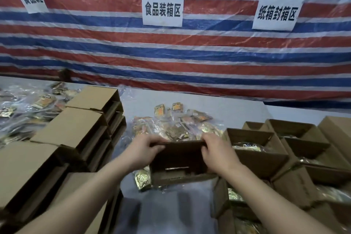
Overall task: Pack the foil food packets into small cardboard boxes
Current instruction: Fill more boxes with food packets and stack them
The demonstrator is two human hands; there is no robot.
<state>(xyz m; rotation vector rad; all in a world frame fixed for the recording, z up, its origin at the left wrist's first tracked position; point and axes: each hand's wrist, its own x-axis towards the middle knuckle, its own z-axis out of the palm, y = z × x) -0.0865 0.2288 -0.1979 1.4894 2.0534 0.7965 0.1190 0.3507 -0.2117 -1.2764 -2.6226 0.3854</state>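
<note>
From the head view, both hands hold one small cardboard box (pixel 177 163) at the middle of the table (pixel 237 106). The left hand (pixel 146 148) has its fingers curled over the far-left corner of the rim, and the right hand (pixel 216 152) grips the far-right corner the same way — a two-sided hold that probably keeps the walls square and the mouth wide for loading. The box's opening faces up and slightly toward the camera, and its long axis runs left to right across the view. Inside it looks empty, showing only a slot in the base.

The loose foil packets (pixel 176 125) lie heaped just beyond the box, close at hand for scooping in; one gold packet (pixel 142 179) lies touching the box's near-left corner. To the left stands a stack of closed boxes (pixel 83 125), with a second heap of packets (pixel 28 108) behind them. To the right sit open boxes (pixel 266 150) already showing foil inside — filled ones gathered on that side, apparently. Behind everything hangs a striped tarp (pixel 174 59) with three paper signs (pixel 163 8).
</note>
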